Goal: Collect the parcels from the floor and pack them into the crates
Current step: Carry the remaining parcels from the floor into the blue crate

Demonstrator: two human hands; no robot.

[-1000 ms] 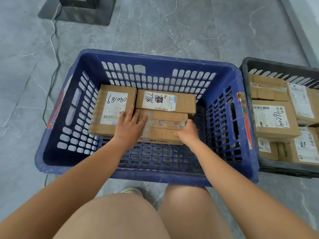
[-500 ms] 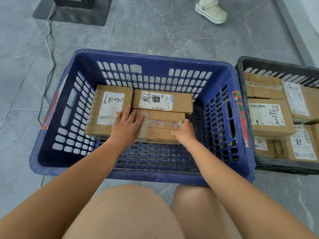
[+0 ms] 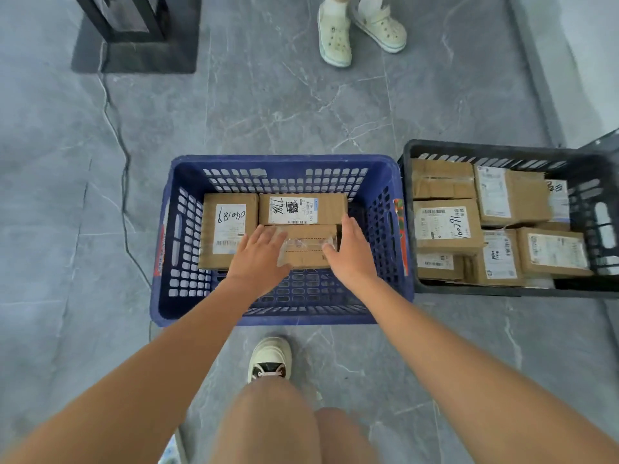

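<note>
While over the blue crate (image 3: 278, 162), left hand (image 3: 258, 254) and right hand (image 3: 351, 252), fingers straight, flank taped parcel (image 3: 306, 244).

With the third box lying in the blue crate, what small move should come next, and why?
Probably lift both hands clear. The taped brown cardboard parcel lies flat in the blue plastic crate beside two labelled ones; the left hand and right hand have straight fingers on or over it, not gripping.
</note>
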